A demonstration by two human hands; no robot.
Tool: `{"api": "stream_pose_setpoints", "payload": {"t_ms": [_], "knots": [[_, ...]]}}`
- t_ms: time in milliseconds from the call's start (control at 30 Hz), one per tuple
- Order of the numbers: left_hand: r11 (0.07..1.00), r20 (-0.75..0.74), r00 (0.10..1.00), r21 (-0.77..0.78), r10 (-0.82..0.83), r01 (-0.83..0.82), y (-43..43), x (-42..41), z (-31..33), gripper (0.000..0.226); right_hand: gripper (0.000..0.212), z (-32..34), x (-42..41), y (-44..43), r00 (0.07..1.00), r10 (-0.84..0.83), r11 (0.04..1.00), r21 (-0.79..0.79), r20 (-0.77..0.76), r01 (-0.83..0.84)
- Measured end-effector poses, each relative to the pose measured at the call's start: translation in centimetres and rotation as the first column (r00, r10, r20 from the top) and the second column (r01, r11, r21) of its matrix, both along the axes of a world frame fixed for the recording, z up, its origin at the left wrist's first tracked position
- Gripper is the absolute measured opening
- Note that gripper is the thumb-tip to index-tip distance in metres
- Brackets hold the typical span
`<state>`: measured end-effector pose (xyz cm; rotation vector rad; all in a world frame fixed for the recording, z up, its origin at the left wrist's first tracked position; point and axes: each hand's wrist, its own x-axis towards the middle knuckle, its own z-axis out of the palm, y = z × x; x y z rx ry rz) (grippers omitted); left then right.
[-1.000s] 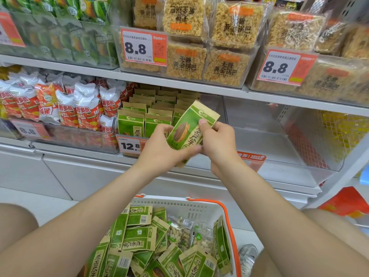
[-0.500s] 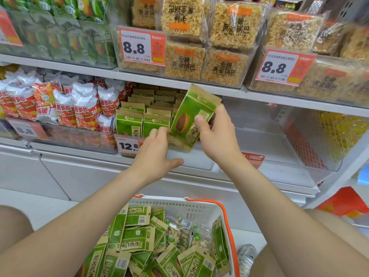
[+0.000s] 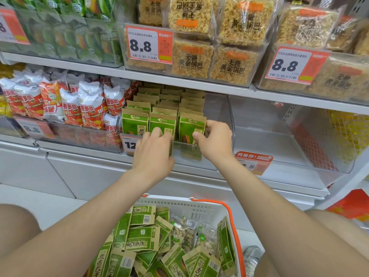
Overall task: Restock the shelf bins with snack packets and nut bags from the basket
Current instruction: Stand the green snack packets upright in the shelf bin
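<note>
Shelf (image 3: 179, 81), middle level: the clear bin (image 3: 185, 151) of green seed packs is where the work is. Half a second back, the green packet (image 3: 189, 130) was up in the air in front of this bin, tilted. Now it stands upright at the front of the bin's right-hand row, level with the front packs of the other two rows. So I read this packet as placed, or all but placed.

The next bin (image 3: 279, 140) to the right looks bare from here.

The basket (image 3: 199, 203) below is far from done: loose packs (image 3: 141, 236) lie heaped in it, with nut bags (image 3: 185, 232) in clear wrap among them.

My right hand (image 3: 217, 140) pinches the green packet, thumb on its face and fingers curled round its right edge; not let go yet. My left hand (image 3: 153, 152) has moved up from below the packet to the front of the middle row. Its fingers are bent against the front pack there, and I cannot tell if they grip or only press.

Judgement: one more in; plenty of trips left.
</note>
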<state>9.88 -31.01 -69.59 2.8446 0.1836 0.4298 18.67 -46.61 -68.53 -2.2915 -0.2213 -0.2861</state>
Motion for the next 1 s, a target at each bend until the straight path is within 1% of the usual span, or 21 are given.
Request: {"api": "stream_pose_setpoints", "payload": {"t_ms": [100, 233, 333, 533, 600, 667, 733, 767, 833, 867, 933, 1000], "knots": [[1.000, 0.002, 1.000, -0.013, -0.024, 0.024, 0.0, 0.0, -0.1, 0.056, 0.016, 0.3, 0.0, 0.2, 0.999, -0.035, 0.999, -0.036, -0.035, 0.034], [0.998, 0.003, 0.999, -0.026, -0.052, 0.052, 0.3, 0.0, -0.1, 0.055, 0.013, 0.8, 0.0, 0.8, 0.998, -0.023, 0.999, 0.032, -0.056, 0.025], [0.997, 0.010, 0.997, -0.029, -0.074, 0.074, 0.4, -0.2, 0.0, 0.054, 0.016, 0.6, 0.0, 1.1, 0.998, -0.024, 1.000, 0.007, -0.059, 0.025], [0.996, 0.028, 0.995, -0.007, -0.094, 0.094, 0.6, -0.6, 0.2, 0.050, 0.047, 0.5, -0.1, 0.5, 0.992, -0.082, 0.996, -0.041, -0.092, 0.078], [0.996, 0.040, 0.995, -0.009, -0.090, 0.091, 0.7, -0.8, 0.0, 0.047, 0.051, 0.5, -0.4, 0.2, 0.993, -0.066, 0.997, -0.039, -0.097, 0.062], [0.997, 0.086, 0.994, -0.022, -0.074, 0.076, 0.7, -0.9, -0.2, 0.039, 0.047, 0.7, -1.0, -0.2, 0.996, -0.049, 0.998, -0.042, -0.078, 0.046], [0.997, 0.137, 0.988, 0.005, -0.076, 0.076, 0.8, -1.1, -0.4, 0.031, 0.037, 1.1, -1.9, -0.4, 1.000, -0.020, 0.996, -0.085, 0.025, 0.022], [0.995, 0.130, 0.988, 0.049, -0.088, 0.082, 0.8, -1.1, -0.5, 0.028, 0.031, 1.3, -2.5, -0.4, 0.996, 0.010, 0.994, -0.113, 0.086, -0.001], [0.988, 0.017, 0.995, 0.116, -0.101, 0.098, 0.6, -1.3, -1.0, 0.020, 0.023, 1.6, -3.8, -0.3, 0.981, 0.129, 0.979, -0.173, 0.143, -0.103], [0.989, -0.071, 0.994, 0.116, -0.089, 0.097, 0.5, -1.5, -1.4, 0.017, 0.023, 1.4, -4.5, -0.2, 0.970, 0.206, 0.961, -0.216, 0.127, -0.175], [0.990, -0.259, 0.963, 0.097, -0.077, 0.106, 0.0, -1.9, -2.7, 0.017, 0.024, 0.5, -5.8, 0.0, 0.947, 0.322, 0.886, -0.352, -0.003, -0.302], [0.978, -0.437, 0.894, 0.122, -0.099, 0.168, -0.4, -2.2, -4.7, 0.019, 0.022, -0.5, -7.0, 0.0, 0.912, 0.371, 0.765, -0.501, -0.172, -0.406]]}}
